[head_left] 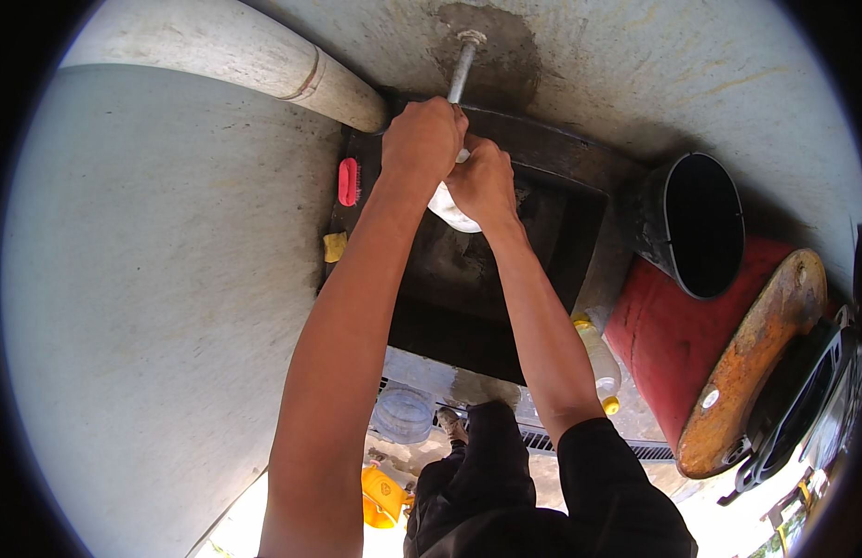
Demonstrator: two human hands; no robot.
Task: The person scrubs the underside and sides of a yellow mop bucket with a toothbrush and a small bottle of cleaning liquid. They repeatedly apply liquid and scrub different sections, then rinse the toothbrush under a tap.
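Both my hands are together over a dark sink (552,144), just below a metal water pipe (463,70) that comes out of the wall. My left hand (423,138) is closed close to the pipe's lower end, and what its fingers grip is hidden. Slightly lower and to the right, my right hand (484,184) is closed on a white, rounded object (452,212) that hangs below its fingers. Whether this is a cloth, a bag or a container I cannot make out. A small white bit shows between the two hands.
On the sink's left edge lie a red brush (348,181) and a yellow sponge (335,246). A thick pale pipe (333,88) slants in above. To the right, a black bucket (705,223) rests on a red drum (649,321). A clear bottle (600,361) and clear tub (402,416) are below.
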